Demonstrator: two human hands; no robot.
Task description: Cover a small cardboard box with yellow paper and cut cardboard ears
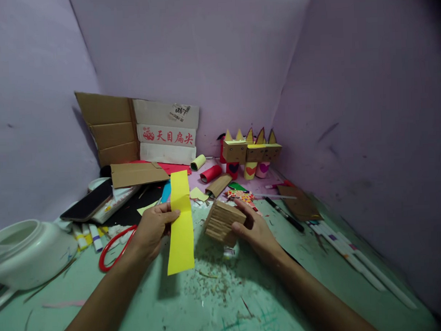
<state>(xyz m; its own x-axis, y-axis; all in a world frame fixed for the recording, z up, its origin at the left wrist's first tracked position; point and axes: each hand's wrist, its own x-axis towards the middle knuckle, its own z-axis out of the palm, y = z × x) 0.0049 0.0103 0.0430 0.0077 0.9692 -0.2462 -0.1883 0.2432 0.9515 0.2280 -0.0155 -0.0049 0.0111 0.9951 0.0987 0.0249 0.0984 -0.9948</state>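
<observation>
One white open-mouthed pot (pixel 31 256) anchors the far left of the pale green tabletop (pixel 146 315), a dark phone (pixel 87 201) propped at a slant behind it. Next along, a purple-banded marker (pixel 95 238) and a red loop (pixel 107 260) beside the left forearm. Now the left hand (pixel 154 230): its grip pinches a yellow paper strip (pixel 182 239), held upright, creased across its upper half. Just right, over scattered crumbs, comes a corrugated cardboard block (pixel 223 222), tilted, and the right hand (pixel 257 229) has it, grip closed around its right side, thumb in front! Behind stand cardboard-headed figures (pixel 255 153) with pointed ears; farther right, a black marker (pixel 284 214), then white-barrelled pens (pixel 348 257).
</observation>
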